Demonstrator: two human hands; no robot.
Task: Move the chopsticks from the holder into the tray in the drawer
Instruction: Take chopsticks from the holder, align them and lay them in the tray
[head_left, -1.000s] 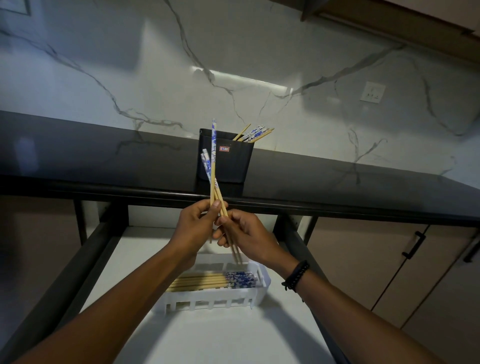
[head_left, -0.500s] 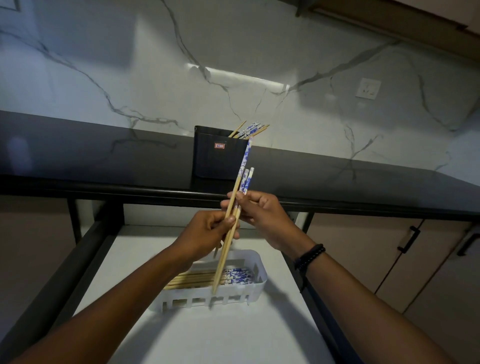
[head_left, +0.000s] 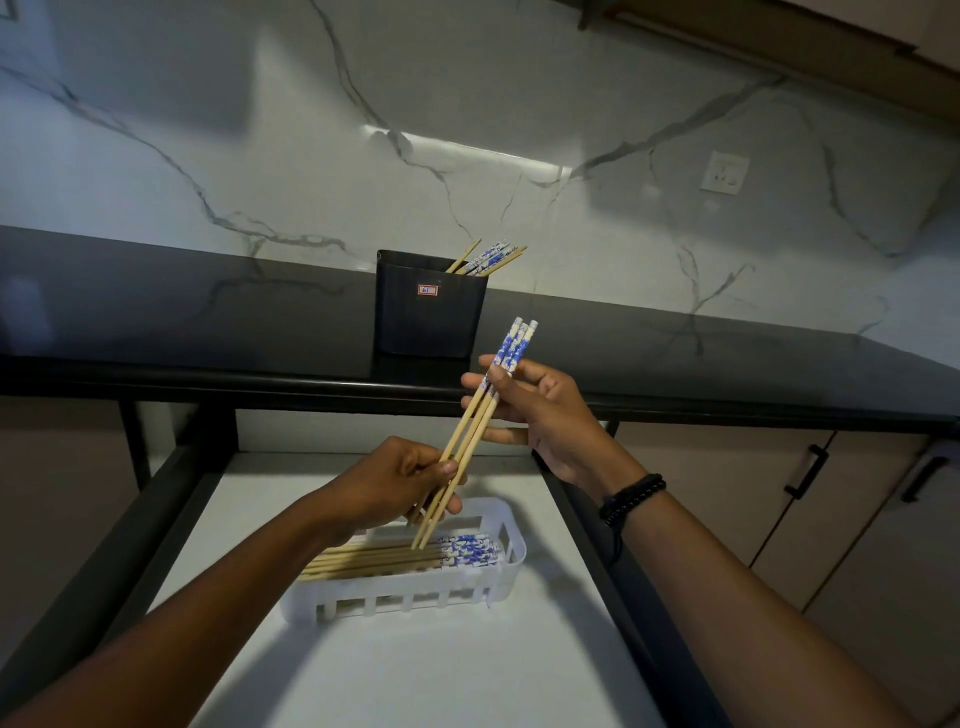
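A bundle of bamboo chopsticks (head_left: 475, 423) with blue-and-white tops slants above the open drawer. My left hand (head_left: 400, 483) pinches its thin lower end, and my right hand (head_left: 540, 410) pinches it near the patterned tops. The tips point down toward the white slotted tray (head_left: 410, 592) in the drawer, where several chopsticks (head_left: 405, 558) lie flat with their blue ends to the right. The black holder (head_left: 431, 306) stands on the dark counter, with a few chopsticks (head_left: 488, 259) leaning out of its right side.
The drawer's white floor (head_left: 405, 675) is framed by black side rails (head_left: 613, 561). The dark countertop edge (head_left: 260, 384) runs across above the drawer. Beige cabinet doors with black handles (head_left: 805, 473) are at the right. A marble wall with a socket (head_left: 724, 172) stands behind.
The bundle has swung from near upright to slanting up to the right, and its chopsticks have been drawn together. My right hand rose to the patterned end while my left stayed on the thin end.
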